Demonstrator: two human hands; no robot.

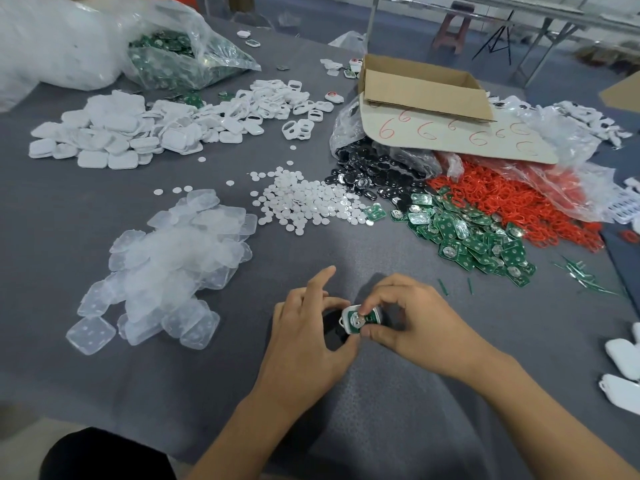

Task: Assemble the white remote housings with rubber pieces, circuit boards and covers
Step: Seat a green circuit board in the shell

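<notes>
1. The white remote housing sits just above the grey worktop, near its front edge, held between both hands.
2. A green circuit board lies inside the housing.
3. The left hand has its grip curled round the housing's left end, with one finger raised free.
4. The right hand closes its grip on the housing, fingertip on the board and thumb at the near edge.
5. Beyond lie clear covers, white discs, loose boards and red rubber pieces.

Soft, even light; dim shadows lie under the left hand and right hand. Far beyond them, edges bend and blur.
</notes>
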